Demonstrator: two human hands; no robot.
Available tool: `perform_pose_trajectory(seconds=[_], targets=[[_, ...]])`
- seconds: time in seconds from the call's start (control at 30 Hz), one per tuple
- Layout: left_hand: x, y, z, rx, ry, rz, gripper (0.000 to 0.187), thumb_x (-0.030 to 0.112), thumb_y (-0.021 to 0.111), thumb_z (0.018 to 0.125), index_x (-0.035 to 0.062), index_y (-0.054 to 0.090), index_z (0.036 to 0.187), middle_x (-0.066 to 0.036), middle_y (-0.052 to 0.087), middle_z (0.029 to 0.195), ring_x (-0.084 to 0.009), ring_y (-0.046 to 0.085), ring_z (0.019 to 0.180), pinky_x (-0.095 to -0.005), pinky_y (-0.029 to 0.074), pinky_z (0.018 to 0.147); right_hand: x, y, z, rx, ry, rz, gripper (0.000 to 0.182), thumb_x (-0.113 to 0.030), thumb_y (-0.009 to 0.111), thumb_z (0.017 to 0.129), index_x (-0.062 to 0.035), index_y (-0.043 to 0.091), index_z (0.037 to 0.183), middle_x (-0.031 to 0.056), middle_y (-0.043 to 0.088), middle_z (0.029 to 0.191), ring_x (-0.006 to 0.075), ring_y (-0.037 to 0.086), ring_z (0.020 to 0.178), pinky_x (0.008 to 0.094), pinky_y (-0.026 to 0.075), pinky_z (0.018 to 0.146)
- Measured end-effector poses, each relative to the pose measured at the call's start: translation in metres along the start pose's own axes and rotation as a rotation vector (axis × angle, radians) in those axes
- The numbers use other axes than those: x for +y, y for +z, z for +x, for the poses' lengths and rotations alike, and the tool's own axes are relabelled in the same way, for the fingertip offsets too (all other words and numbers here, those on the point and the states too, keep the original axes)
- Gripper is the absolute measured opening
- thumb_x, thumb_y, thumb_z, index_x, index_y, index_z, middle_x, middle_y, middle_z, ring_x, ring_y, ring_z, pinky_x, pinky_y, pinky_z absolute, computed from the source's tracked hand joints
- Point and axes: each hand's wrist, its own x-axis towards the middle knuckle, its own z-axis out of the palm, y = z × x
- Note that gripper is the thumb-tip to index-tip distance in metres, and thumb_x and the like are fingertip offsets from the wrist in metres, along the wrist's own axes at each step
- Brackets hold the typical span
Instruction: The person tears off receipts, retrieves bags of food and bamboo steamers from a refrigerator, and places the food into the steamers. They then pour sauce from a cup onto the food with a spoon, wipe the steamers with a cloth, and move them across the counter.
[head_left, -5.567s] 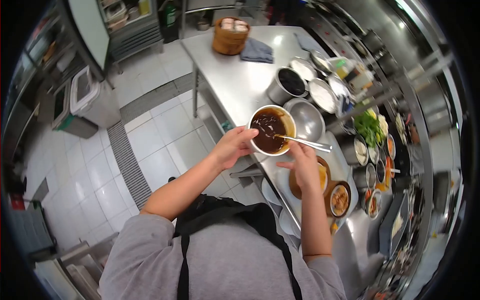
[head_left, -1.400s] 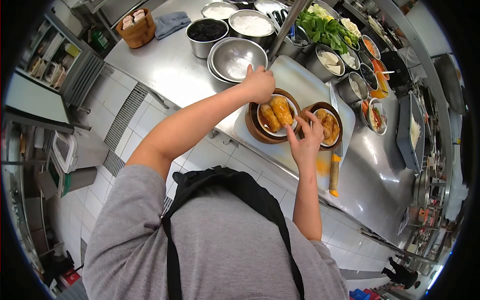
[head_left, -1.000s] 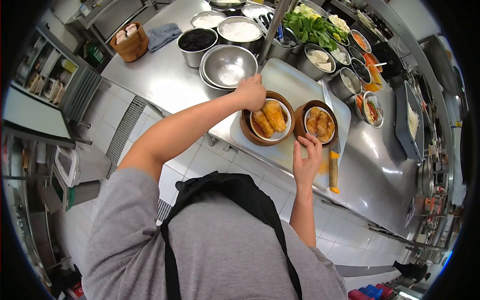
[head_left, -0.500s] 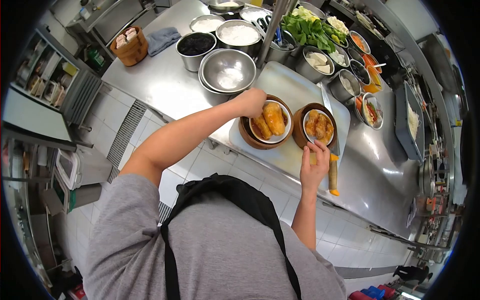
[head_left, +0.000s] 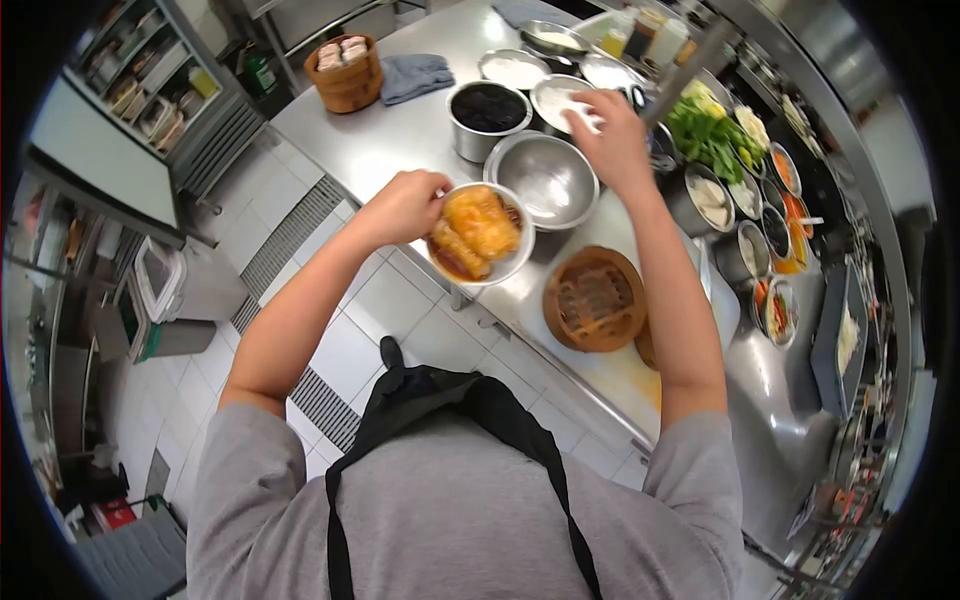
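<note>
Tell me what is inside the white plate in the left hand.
The plate in the left hand holds golden rolls in brown sauce. The rolls cover most of its bottom.

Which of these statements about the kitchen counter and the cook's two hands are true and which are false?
1. The left hand holds the white plate of golden fried rolls. True.
2. The round bamboo steamer basket on the counter has food in it. False: its slatted bottom is bare.
3. The right hand rests on the bamboo basket. False: it reaches over the steel containers at the back.
4. The large shiny steel mixing bowl is empty. True.
5. A folded grey cloth lies beside the lidless bamboo steamer of pale dumplings. True.
</note>
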Motion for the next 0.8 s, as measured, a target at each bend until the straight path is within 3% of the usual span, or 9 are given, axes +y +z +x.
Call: perform_pose_trajectory(seconds=[0.23, 0.27, 0.33, 0.37, 0.5, 0.63, 0.67, 0.77, 0.8], targets=[[-0.109, -0.046, -0.063, 0.151, -0.206, 0.04, 0.019, 0.004, 0.046, 0.075, -0.0038, 0.056, 0.089, -0.016, 0.059, 0.065, -0.0211, 0.058, 0.052, -0.03, 0.046, 0.051, 0.015, 0.246, 0.087, -0.606, -0.14, -0.251, 0.025, -0.011, 0.047, 0.075, -0.0067, 0.06, 0.096, 0.0185, 0.049, 0.108, 0.0346, 0.048, 0.098, 0.0365, 0.042, 0.083], [-0.115, -0.053, -0.068, 0.188, -0.284, 0.008, 0.019, 0.004, 0.046, 0.071, -0.0017, 0.058, 0.084, -0.021, 0.058, 0.075, -0.0352, 0.057, 0.072, -0.038, 0.046, 0.066, 0.019, 0.275, 0.089, -0.603, -0.143, -0.241, 0.025, -0.011, 0.047, 0.075, -0.0067, 0.06, 0.096, 0.0185, 0.049, 0.108, 0.0346, 0.048, 0.098, 0.0365, 0.042, 0.083], [-0.139, -0.067, -0.075, 0.198, -0.337, 0.015, 0.019, 0.004, 0.047, 0.071, -0.0012, 0.057, 0.086, -0.021, 0.058, 0.075, -0.0353, 0.057, 0.071, -0.0389, 0.046, 0.065, 0.022, 0.319, 0.101, -0.66, -0.027, -0.34, 0.033, -0.009, 0.041, 0.076, -0.0113, 0.055, 0.106, 0.0171, 0.042, 0.117, 0.038, 0.039, 0.108, 0.044, 0.038, 0.087], [-0.152, -0.072, -0.077, 0.223, -0.323, 0.031, 0.018, 0.005, 0.047, 0.072, -0.001, 0.057, 0.085, -0.021, 0.058, 0.074, -0.0351, 0.057, 0.069, -0.0388, 0.045, 0.063, 0.018, 0.33, 0.106, -0.655, 0.076, -0.334, 0.041, -0.009, 0.039, 0.078, -0.017, 0.046, 0.117, 0.0167, 0.031, 0.128, 0.0405, 0.027, 0.118, 0.0535, 0.027, 0.093], [-0.185, -0.099, -0.078, 0.234, -0.345, -0.002, 0.019, 0.003, 0.047, 0.072, -0.0006, 0.056, 0.088, -0.021, 0.057, 0.069, -0.0361, 0.056, 0.065, -0.0386, 0.045, 0.06, 0.042, 0.375, 0.122, -0.472, 0.158, -0.537, 0.049, -0.026, 0.049, 0.074, -0.0212, 0.042, 0.122, 0.0142, 0.012, 0.139, 0.04, 0.003, 0.127, 0.0636, 0.007, 0.094], [-0.216, -0.122, -0.068, 0.201, -0.395, -0.124, 0.018, 0.004, 0.049, 0.074, -0.0009, 0.056, 0.09, -0.02, 0.057, 0.068, -0.0338, 0.057, 0.063, -0.0365, 0.045, 0.058, 0.055, 0.368, 0.155, -0.849, 0.319, -0.388, 0.052, -0.035, 0.062, 0.064, -0.0185, 0.052, 0.112, 0.0154, 0.022, 0.135, 0.0345, 0.014, 0.126, 0.0632, 0.017, 0.092], [-0.225, -0.126, -0.067, 0.196, -0.402, -0.085, 0.019, 0.004, 0.049, 0.075, -0.0015, 0.056, 0.092, -0.019, 0.058, 0.069, -0.0318, 0.058, 0.062, -0.0346, 0.045, 0.058, 0.065, 0.37, 0.151, -0.753, 0.179, -0.446, 0.048, -0.033, 0.063, 0.064, -0.0127, 0.053, 0.106, 0.0168, 0.04, 0.121, 0.0304, 0.036, 0.114, 0.0517, 0.033, 0.089], [-0.262, -0.129, -0.061, 0.236, -0.281, -0.08, 0.019, 0.003, 0.049, 0.075, -0.0023, 0.055, 0.092, -0.019, 0.058, 0.069, -0.0305, 0.059, 0.062, -0.0336, 0.045, 0.058, 0.051, 0.377, 0.113, -0.429, 0.362, -0.266, 0.034, -0.031, 0.059, 0.064, -0.0052, 0.054, 0.086, 0.0163, 0.055, 0.098, 0.0305, 0.052, 0.095, 0.0426, 0.043, 0.079], [-0.257, -0.138, -0.055, 0.148, -0.372, -0.186, 0.019, 0.002, 0.048, 0.076, -0.0026, 0.056, 0.093, -0.019, 0.058, 0.072, -0.0296, 0.059, 0.064, -0.0321, 0.046, 0.058, 0.037, 0.373, 0.098, -0.409, 0.351, -0.255, 0.038, -0.03, 0.061, 0.064, -0.0033, 0.053, 0.089, 0.0155, 0.057, 0.093, 0.0307, 0.054, 0.091, 0.0395, 0.045, 0.075]])
